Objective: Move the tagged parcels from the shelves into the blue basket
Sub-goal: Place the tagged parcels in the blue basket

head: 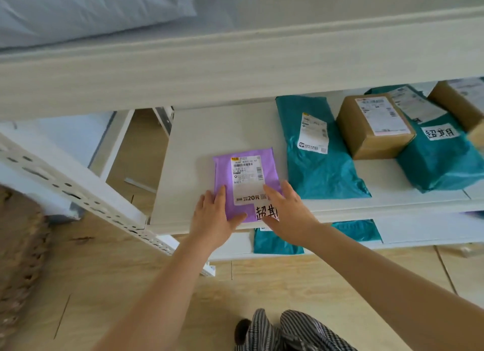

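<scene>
- White shelving (209,130) stood over a wood-look floor; your purple tagged mailer (237,183) lay at the shelf's front edge.
- Your left hand (213,214) and right hand (286,214) rested on its near corners, fingers fairly straight, thumbs seemingly hooking the near edge.
- You would have done well to slide it forward, then grip both sides.
- No blue basket was in view.

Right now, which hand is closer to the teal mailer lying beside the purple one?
Right. The right hand rests on the purple mailer's right edge, just beside the teal mailer; the left hand holds the far edge.
</scene>
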